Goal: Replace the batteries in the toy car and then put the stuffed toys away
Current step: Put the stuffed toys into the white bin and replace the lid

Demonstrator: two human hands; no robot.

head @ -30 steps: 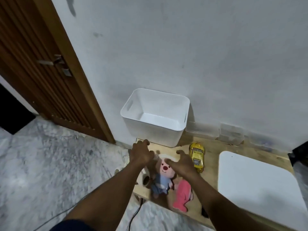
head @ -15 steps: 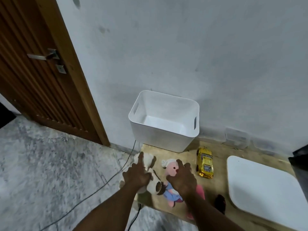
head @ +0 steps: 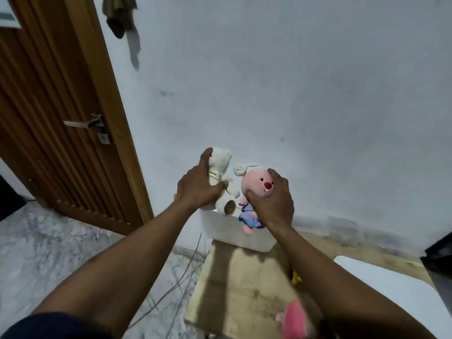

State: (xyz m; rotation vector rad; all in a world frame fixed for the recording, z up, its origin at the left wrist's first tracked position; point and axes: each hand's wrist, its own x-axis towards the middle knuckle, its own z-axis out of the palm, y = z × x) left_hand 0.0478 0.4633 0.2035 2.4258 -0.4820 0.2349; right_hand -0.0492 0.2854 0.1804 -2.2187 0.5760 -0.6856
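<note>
My left hand [head: 199,185] grips a cream teddy bear [head: 220,167] and holds it up above the white bin [head: 234,231]. My right hand [head: 271,199] grips a pink-faced plush in blue clothes [head: 256,185], also raised over the bin. Both toys hang in the air against the wall. The bin's inside is hidden behind the hands and toys. A pink stuffed toy [head: 294,319] lies blurred on the wooden table [head: 239,285] near its front edge. Only a yellow sliver of the toy car [head: 295,277] shows beside my right forearm.
A white board [head: 396,294] covers the table's right part. A brown wooden door [head: 56,123] with a metal handle stands to the left. Cables [head: 181,277] run over the marble floor beside the table. A dark object [head: 440,253] sits at the far right.
Both hands have closed on the bear and the pink-faced plush and lifted them off the table to above the bin. The camera has tilted upward.
</note>
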